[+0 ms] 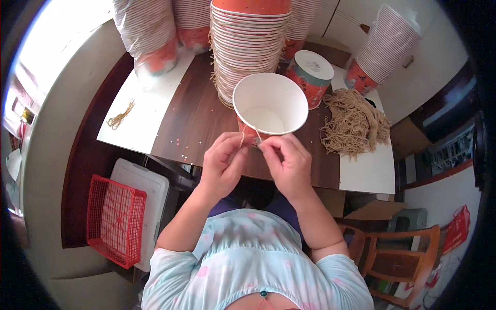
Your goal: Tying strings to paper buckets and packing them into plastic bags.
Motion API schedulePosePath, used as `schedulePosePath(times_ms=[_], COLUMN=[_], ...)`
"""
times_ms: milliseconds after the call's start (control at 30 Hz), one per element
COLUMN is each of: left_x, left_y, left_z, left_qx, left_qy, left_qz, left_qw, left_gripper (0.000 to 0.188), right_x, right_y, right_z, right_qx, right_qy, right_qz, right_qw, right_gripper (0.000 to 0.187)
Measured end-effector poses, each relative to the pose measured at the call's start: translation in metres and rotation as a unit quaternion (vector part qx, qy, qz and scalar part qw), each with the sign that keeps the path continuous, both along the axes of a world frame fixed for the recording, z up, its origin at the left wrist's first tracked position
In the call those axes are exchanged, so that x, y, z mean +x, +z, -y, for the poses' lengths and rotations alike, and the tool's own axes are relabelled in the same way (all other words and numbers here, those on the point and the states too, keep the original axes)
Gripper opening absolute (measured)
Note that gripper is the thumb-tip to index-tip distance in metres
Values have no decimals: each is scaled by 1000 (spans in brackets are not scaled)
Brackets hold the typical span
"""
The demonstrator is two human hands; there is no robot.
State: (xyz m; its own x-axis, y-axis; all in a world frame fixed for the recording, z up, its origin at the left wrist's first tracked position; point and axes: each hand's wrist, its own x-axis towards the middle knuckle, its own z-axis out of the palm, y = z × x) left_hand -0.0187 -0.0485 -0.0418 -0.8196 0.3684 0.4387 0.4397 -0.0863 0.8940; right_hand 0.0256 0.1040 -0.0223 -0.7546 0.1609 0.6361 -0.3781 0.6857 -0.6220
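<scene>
My left hand point(226, 157) pinches a strand of thin cord point(243, 135) at the front rim of the white-lined bucket point(271, 103); that strand could slip out if my grip falls too near its tip. My right hand point(285, 159), just beside, is closed on a strand too; a hard pull there could drag the bucket toward me, and a push back could jar the tall stack point(250, 49) behind it. To the right, the heaped cord point(355, 123) looks tangled enough to knot if I tug one piece out.

As for containers, the red basket point(116, 219) at far left shows nothing inside. On the bench point(201, 126), the wrapped stack point(145, 33) is buckets nested in buckets, like the tall one. My bucket shows only bare white inside. The closed-topped bucket point(310, 77) right of it hides any contents; the bagged stack point(383, 49) is nested as well.
</scene>
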Motion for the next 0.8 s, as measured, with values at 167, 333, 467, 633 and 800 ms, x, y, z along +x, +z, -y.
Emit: schedulePosePath(times_ms=[167,333,467,633,800], left_x=[0,1,-1,4,2], left_y=[-13,-3,0,1,-10], left_z=[2,2,2,0,-7], left_qx=[81,103,63,-98,-153], left_qy=[-40,-84,-42,75,145], left_qz=[127,223,248,-40,-256], left_qw=[988,966,966,992,943], left_gripper=[23,24,20,20,23], right_x=[10,10,13,3,-10], right_y=[-9,-10,18,50,44], right_z=[16,17,7,-10,6], right_qx=[92,180,133,-43,47], right_qy=[35,90,208,74,63], right_qz=[-53,-36,54,163,204], right_qw=[994,979,968,983,976], right_gripper=[13,16,14,23,28])
